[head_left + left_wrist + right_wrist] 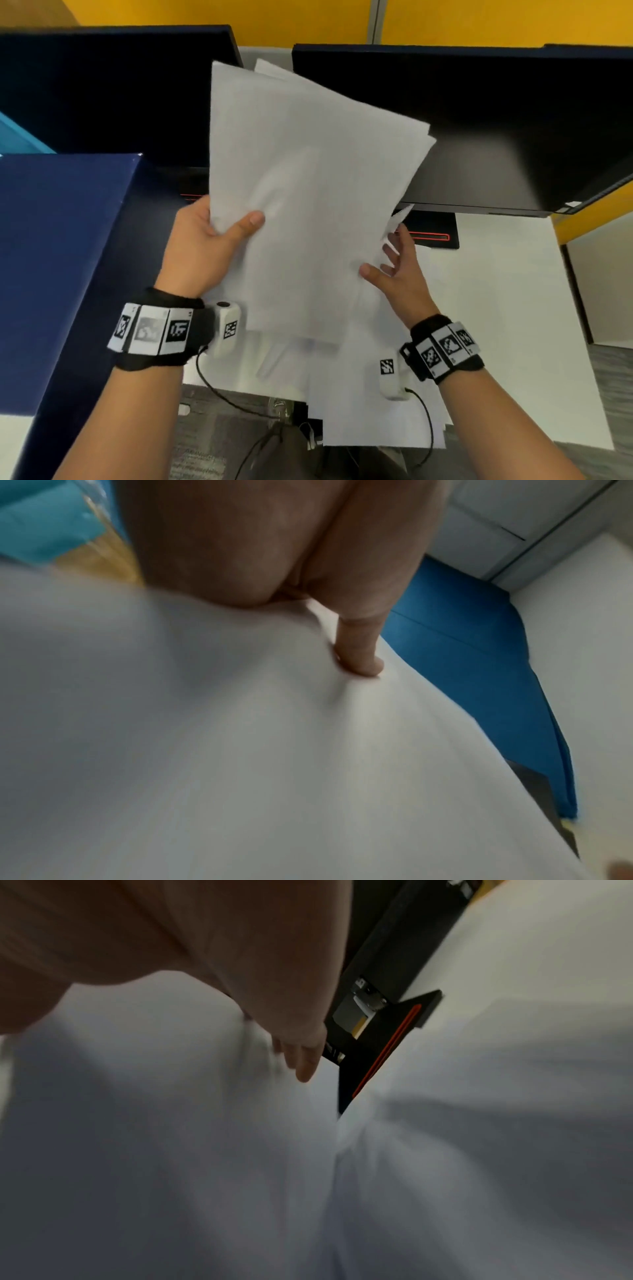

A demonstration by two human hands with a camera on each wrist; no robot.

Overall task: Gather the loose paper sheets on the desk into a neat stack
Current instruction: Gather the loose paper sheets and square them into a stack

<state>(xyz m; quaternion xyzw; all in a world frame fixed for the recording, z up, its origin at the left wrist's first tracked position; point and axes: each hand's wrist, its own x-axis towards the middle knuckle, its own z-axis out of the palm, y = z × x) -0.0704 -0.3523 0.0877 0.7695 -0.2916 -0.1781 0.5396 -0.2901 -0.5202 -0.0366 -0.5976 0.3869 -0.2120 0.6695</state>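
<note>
A loose bundle of white paper sheets is held up above the desk, its edges fanned unevenly at the top right. My left hand grips the bundle's left edge, thumb on top and fingers behind; the left wrist view shows the thumb pressing into the paper. My right hand is at the bundle's right edge with fingers spread and straight, touching the paper. More white sheets lie on the desk below, overhanging its front edge.
Two dark monitors stand at the back, their black bases with red stripes just beyond the hands. A dark blue box fills the left. The white desk extends to the right.
</note>
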